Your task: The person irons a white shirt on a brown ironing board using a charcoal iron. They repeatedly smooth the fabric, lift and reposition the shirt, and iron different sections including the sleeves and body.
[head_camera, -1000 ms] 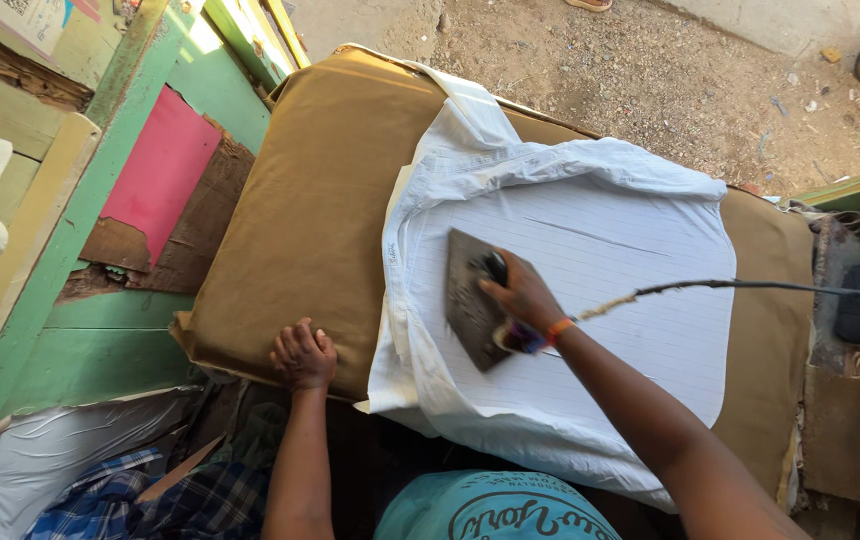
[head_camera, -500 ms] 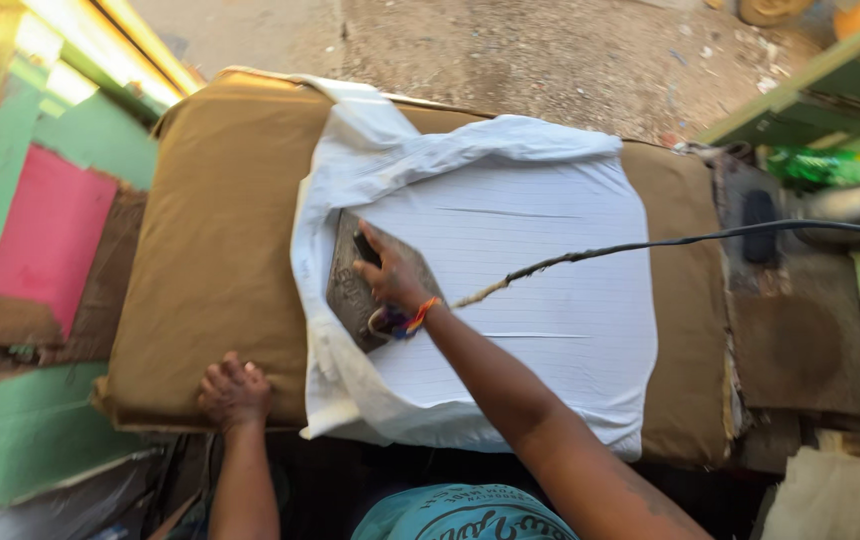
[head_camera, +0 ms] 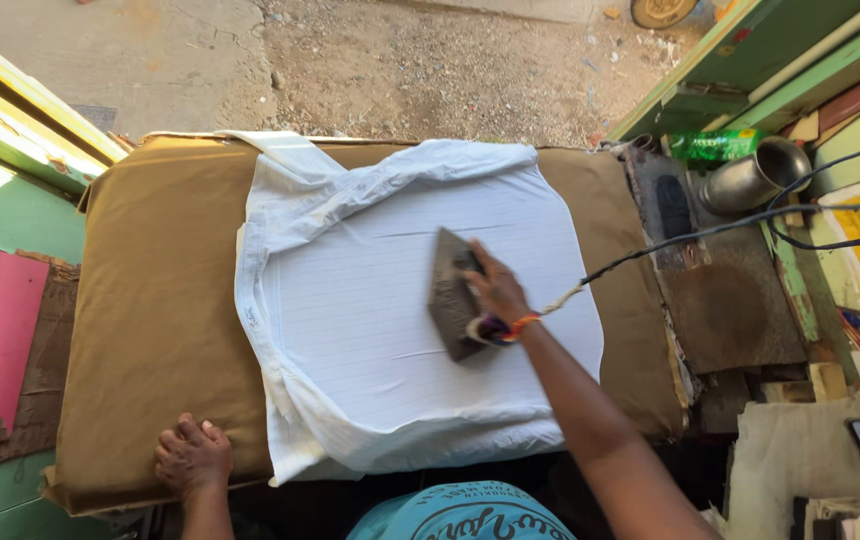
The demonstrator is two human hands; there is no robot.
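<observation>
Gripping iron (head_camera: 450, 297) on white shirt (head_camera: 370, 330), right hand (head_camera: 495, 290), steel pot (head_camera: 750, 180) nearby

Bare-armed person in a teal printed top, with an orange-and-purple thread band (head_camera: 506, 327) at the right wrist.

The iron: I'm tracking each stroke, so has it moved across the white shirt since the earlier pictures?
Yes. The iron, in the right hand, has slid from the white shirt's left side toward its middle.

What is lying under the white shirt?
The white shirt lies on a brown padded board, visible around it. The part beneath the shirt is covered. The right hand presses an iron on top.
</observation>
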